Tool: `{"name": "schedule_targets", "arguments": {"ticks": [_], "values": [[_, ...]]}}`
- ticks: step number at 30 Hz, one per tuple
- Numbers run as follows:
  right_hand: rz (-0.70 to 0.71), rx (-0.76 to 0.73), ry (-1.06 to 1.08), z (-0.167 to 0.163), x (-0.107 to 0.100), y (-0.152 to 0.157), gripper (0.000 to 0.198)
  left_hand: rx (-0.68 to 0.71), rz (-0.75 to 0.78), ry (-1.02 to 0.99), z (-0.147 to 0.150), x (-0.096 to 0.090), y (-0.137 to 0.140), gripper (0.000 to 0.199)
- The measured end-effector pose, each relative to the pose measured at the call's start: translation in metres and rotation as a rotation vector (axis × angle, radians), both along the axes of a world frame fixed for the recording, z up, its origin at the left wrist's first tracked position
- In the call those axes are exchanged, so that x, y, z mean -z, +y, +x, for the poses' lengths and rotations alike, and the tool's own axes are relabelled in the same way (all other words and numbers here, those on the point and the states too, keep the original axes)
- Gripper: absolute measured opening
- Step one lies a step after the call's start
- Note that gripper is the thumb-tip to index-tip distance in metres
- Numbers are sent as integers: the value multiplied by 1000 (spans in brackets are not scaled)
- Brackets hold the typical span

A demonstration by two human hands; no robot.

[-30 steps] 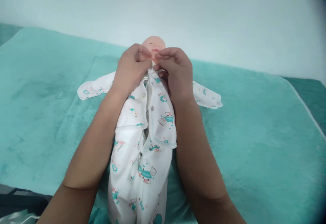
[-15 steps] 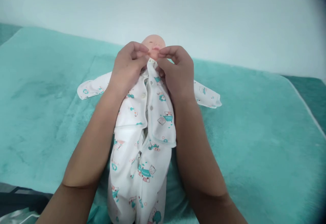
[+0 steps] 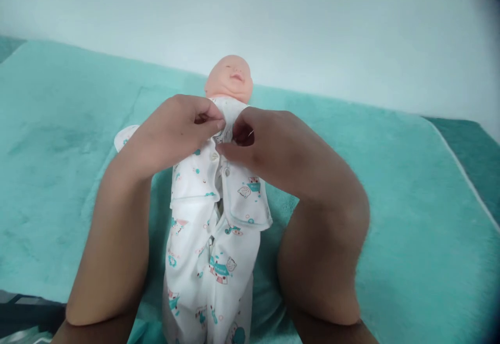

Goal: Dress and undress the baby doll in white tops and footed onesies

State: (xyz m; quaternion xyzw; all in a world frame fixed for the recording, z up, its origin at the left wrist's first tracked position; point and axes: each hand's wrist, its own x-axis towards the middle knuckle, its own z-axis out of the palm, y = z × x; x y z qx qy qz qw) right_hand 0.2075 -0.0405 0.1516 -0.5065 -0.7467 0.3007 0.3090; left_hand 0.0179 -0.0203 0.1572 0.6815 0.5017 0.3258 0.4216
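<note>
A baby doll [image 3: 230, 78] lies face up, its head away from me. It wears a white printed baby jacket [image 3: 244, 198] with buttons down the front, and matching trousers [image 3: 230, 276]. My left hand [image 3: 175, 130] pinches the jacket's front edge at the chest, thumb and fingers together. Opposite it, my right hand [image 3: 269, 135] is closed on the other front edge, with its fingertips partly hidden. Below my hands the jacket front hangs apart, and a buttonhole shows on the right flap.
A turquoise plush blanket [image 3: 410, 219] spreads under the doll. Behind it rises a pale wall [image 3: 312, 31]. Dark straps or bars [image 3: 31, 318] show at the lower left corner. The doll's left-side sleeve [image 3: 125, 136] sticks out beside my forearm.
Both hands have moved down from the collar to the chest, and my elbows have swung outward. The doll's chin and neck area now shows, and the collar sits together beneath it.
</note>
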Motion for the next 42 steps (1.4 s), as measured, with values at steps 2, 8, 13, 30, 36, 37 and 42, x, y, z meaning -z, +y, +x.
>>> {"name": "schedule_targets", "arguments": {"ticks": [2, 8, 13, 30, 36, 37, 42], "values": [[0, 29, -26, -4, 1, -1, 39, 12, -22, 7, -2, -1, -1, 14], [-50, 86, -70, -4, -4, 2, 43, -58, -21, -99, 2, 8, -8, 8], [-235, 22, 259, 4, -2, 18, 33, -206, 21, -331, 19, 30, -9, 7], [-206, 9, 432, -5, 24, 31, 36, -232, 15, -422, 18, 43, -11, 3], [-239, -69, 481, 0, 28, 35, 38, -200, 80, -462, 16, 52, -10, 4], [-251, -89, 490, 1, 28, 36, 37, -192, 96, -473, 14, 54, -10, 3], [-298, -154, 498, 7, 27, 36, 29, -88, 105, -511, 2, 61, -7, 13]]}}
